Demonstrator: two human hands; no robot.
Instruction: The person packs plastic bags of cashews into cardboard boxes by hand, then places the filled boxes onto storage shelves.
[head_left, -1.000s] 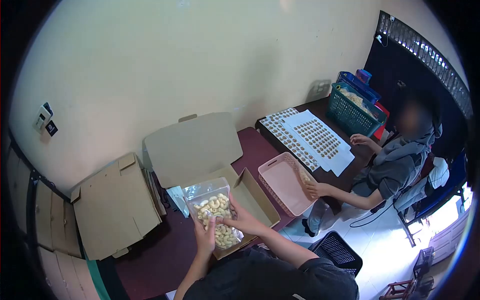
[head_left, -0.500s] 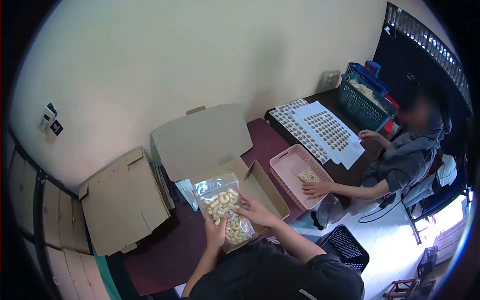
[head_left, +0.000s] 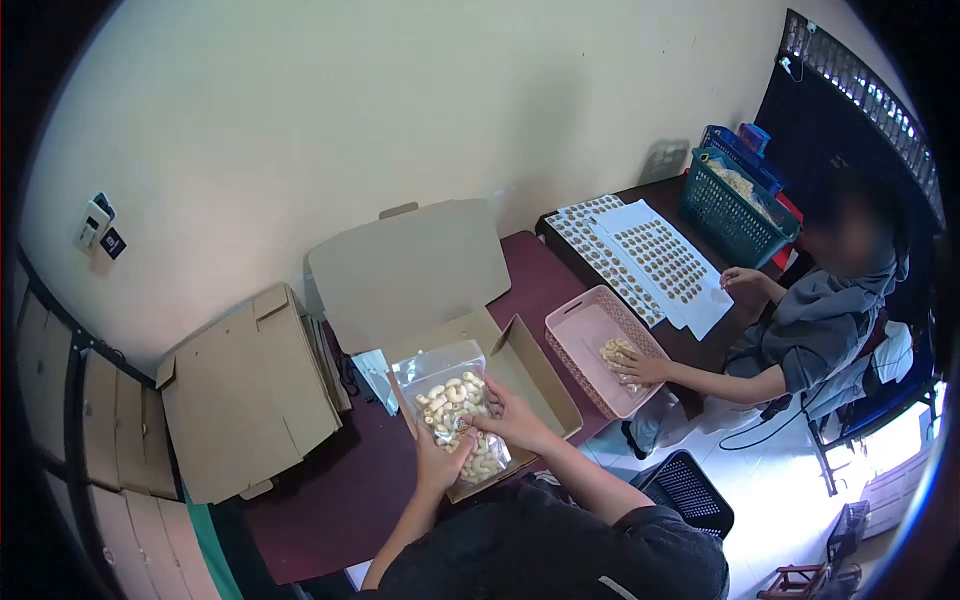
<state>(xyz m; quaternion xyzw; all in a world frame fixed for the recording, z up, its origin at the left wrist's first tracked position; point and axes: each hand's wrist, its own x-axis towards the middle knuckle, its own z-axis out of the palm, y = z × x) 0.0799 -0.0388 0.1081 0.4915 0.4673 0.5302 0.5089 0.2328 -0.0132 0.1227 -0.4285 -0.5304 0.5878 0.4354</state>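
A clear zip bag of pale curved snacks point(head_left: 450, 400) is held up in front of me, between both hands. My left hand point(head_left: 440, 458) grips its left side, with the thumb lying across the front. On the right side my right hand point(head_left: 512, 418) is closed on the bag too, its thumb near the middle of the front. Behind and beneath the bag stands an open cardboard box point(head_left: 535, 385), its lid point(head_left: 410, 262) raised against the wall. The bag hides part of the box's inside.
Flattened cardboard boxes point(head_left: 250, 400) lean at the left of the maroon table point(head_left: 330, 535). At right, a co-worker's hand point(head_left: 640, 368) rests on a snack bag in a pink basket point(head_left: 575, 335). Sticker sheets point(head_left: 655, 250) and a green basket point(head_left: 735, 205) lie beyond. A black basket point(head_left: 690, 490) is below.
My left thumb has moved inward across the bag's front, and the bag tilts slightly differently. The co-worker's hand has shifted a little over the snack bag. The view has turned slightly.
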